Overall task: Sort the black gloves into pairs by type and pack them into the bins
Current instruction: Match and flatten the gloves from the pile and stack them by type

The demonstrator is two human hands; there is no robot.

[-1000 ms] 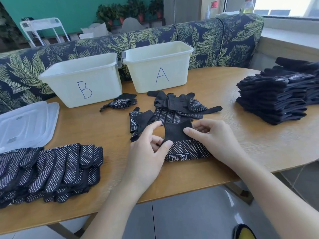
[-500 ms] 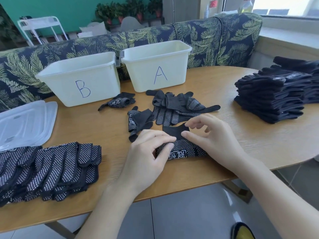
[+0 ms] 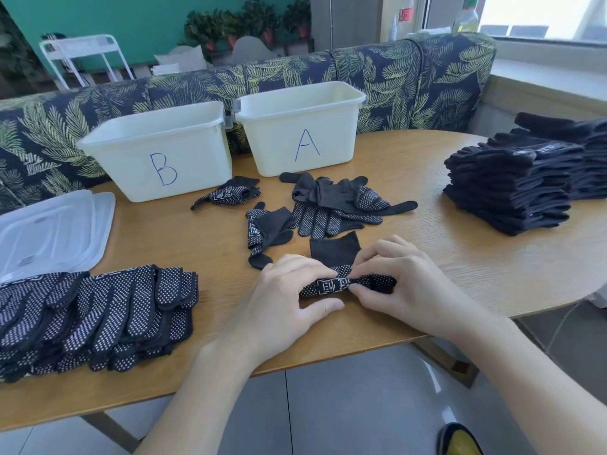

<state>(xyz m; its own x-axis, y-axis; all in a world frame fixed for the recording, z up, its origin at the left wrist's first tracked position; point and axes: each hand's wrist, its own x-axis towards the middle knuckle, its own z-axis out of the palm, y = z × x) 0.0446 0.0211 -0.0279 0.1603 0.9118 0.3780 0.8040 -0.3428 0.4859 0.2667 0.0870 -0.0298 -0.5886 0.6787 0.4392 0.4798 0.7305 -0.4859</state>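
**Dotted glove pair half-rolled at front edge of table**

Oval wood-grain table (image 3: 410,165), matte tan top. Behind it, sofa (image 3: 410,80) in dark fabric with green fern print; teal wall and potted plants further back, grey tile floor below.

Right side: tall neat stack of plain black knit gloves (image 3: 509,188). Front left: flat fanned pile of white-dotted black gloves (image 3: 98,310). Far left: clear plastic lids (image 3: 49,231), stacked.

Two cream plastic bins side by side at back edge, bin B (image 3: 157,152) left, bin A (image 3: 302,129) right; interiors not visible from this angle.

Centre: loose heap of mixed gloves (image 3: 331,205), small rolled bundle (image 3: 230,195) near bin B, another crumpled glove (image 3: 266,231).

Glove roll (image 3: 331,285), dotted with white logo, plain cuff sticking out behind. Left hand (image 3: 289,300) and right hand (image 3: 404,284) both curled around it, fingertips pinching top, thumbs underneath.
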